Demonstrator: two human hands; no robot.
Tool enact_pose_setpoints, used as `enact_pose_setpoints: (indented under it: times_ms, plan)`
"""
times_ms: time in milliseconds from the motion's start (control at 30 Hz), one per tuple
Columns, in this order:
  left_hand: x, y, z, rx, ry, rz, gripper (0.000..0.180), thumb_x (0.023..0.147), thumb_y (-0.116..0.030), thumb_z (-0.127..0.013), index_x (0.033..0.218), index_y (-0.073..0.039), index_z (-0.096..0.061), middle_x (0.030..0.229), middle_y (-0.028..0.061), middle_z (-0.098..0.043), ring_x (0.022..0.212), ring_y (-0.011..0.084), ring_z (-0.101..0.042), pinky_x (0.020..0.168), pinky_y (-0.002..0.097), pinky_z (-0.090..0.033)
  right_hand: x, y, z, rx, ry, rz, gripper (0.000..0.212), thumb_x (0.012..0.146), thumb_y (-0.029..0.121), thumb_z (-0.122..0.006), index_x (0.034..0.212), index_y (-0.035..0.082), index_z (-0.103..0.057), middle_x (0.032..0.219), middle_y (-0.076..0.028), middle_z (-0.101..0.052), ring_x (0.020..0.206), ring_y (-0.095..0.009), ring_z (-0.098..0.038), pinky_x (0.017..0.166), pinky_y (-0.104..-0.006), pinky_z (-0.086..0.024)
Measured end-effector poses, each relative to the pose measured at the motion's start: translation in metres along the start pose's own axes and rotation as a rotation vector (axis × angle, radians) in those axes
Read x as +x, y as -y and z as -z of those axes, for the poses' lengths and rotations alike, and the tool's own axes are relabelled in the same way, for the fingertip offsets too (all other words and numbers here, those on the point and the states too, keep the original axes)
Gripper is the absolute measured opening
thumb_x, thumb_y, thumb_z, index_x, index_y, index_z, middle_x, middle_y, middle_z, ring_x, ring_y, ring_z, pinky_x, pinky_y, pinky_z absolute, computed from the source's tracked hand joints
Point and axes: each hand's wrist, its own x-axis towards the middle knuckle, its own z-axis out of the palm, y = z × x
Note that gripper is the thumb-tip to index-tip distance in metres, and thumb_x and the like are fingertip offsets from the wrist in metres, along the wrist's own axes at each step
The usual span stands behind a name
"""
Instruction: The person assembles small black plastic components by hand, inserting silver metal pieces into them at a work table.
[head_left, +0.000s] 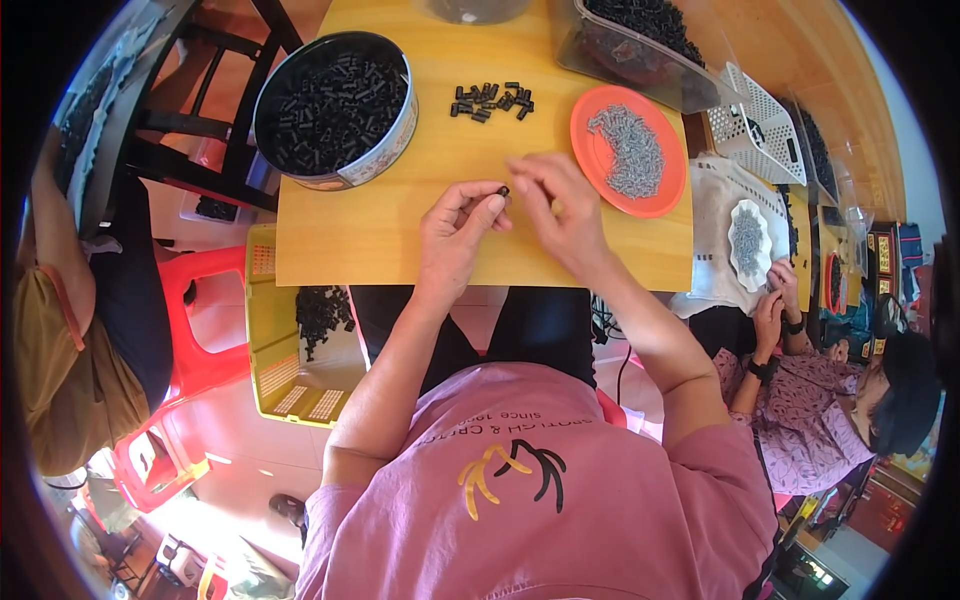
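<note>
My left hand (pixel 455 232) is above the near part of the yellow table, its thumb and fingers pinching a small black cylindrical plastic piece (pixel 503 191). Just to the right of it, my right hand (pixel 567 215) has its fingers stretched toward the piece, thumb apart from them; the fingertips are slightly blurred and I see nothing held there. Beyond both hands lies a loose cluster of similar black pieces (pixel 490 101). An orange-red plate (pixel 585 165) by my right hand carries a heap of small silvery screws (pixel 632 150).
A round tin (pixel 385 160) full of black pieces stands at the table's left. Clear bins (pixel 640 62) and a white perforated basket (pixel 750 125) are at the far right. A yellow crate (pixel 262 330) sits below left. To the right, another person's hands (pixel 775 305) are near a white dish (pixel 735 265).
</note>
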Motion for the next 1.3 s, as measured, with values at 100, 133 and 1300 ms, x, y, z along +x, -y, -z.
enact_pose_setpoints:
  times_ms: [100, 133, 1300]
  plan:
    - [0.000, -0.003, -0.001, 0.001, 0.000, 0.008, 0.017, 0.096, -0.006, -0.062, 0.111, 0.001, -0.063, 0.094, 0.0061, -0.068, 0.078, 0.0107, -0.063, 0.074, 0.0244, -0.051, 0.032, -0.012, 0.005, -0.099, 0.066, -0.130, 0.016, 0.090, 0.005, -0.065, 0.106, 0.004, -0.070, 0.096, -0.010, -0.065, 0.073, -0.019, -0.062, 0.063, -0.0285, -0.049]
    - [0.000, -0.003, -0.001, 0.001, 0.003, 0.006, 0.017, 0.096, -0.006, -0.062, 0.111, 0.001, -0.063, 0.094, 0.0061, -0.068, 0.078, 0.0107, -0.063, 0.074, 0.0244, -0.051, 0.041, -0.022, 0.005, -0.100, 0.064, -0.129, 0.016, 0.090, 0.005, -0.065, 0.106, 0.004, -0.070, 0.096, -0.010, -0.065, 0.073, -0.019, -0.062, 0.063, -0.0285, -0.049]
    - [0.000, -0.006, -0.001, 0.034, 0.050, 0.051, 0.018, 0.095, -0.006, -0.063, 0.112, 0.000, -0.063, 0.097, 0.0055, -0.067, 0.081, 0.0117, -0.063, 0.075, 0.0257, -0.051, 0.079, -0.063, 0.000, -0.410, 0.211, -0.032, 0.014, 0.087, 0.017, -0.065, 0.098, 0.010, -0.071, 0.093, -0.008, -0.065, 0.081, -0.031, -0.066, 0.067, -0.0421, -0.053]
